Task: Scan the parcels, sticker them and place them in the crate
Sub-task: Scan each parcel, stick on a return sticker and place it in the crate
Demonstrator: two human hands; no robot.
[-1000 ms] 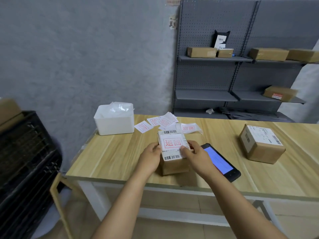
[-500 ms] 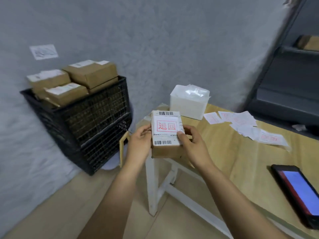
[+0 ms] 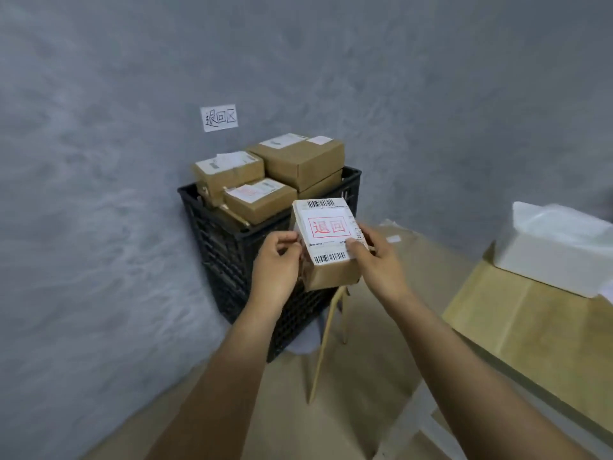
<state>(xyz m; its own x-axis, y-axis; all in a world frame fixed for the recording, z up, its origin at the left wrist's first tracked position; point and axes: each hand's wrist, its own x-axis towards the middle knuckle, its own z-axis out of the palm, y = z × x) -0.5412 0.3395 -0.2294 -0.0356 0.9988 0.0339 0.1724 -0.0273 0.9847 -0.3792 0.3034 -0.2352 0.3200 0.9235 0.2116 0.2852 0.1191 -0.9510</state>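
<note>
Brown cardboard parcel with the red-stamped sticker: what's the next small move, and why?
Probably carry the brown cardboard parcel forward and set it on the parcels stacked in the black plastic crate. The left hand and right hand hold it in the air just short of the crate, sticker already on.

My wooden table (image 3: 544,330) carries 1 white box (image 3: 550,250) (plastic-lined); the black crate (image 3: 232,260) sits on the floor (image 3: 282,400).

Parcels (image 3: 265,180) in crate (image 3: 232,260), table (image 3: 530,327) right
</note>
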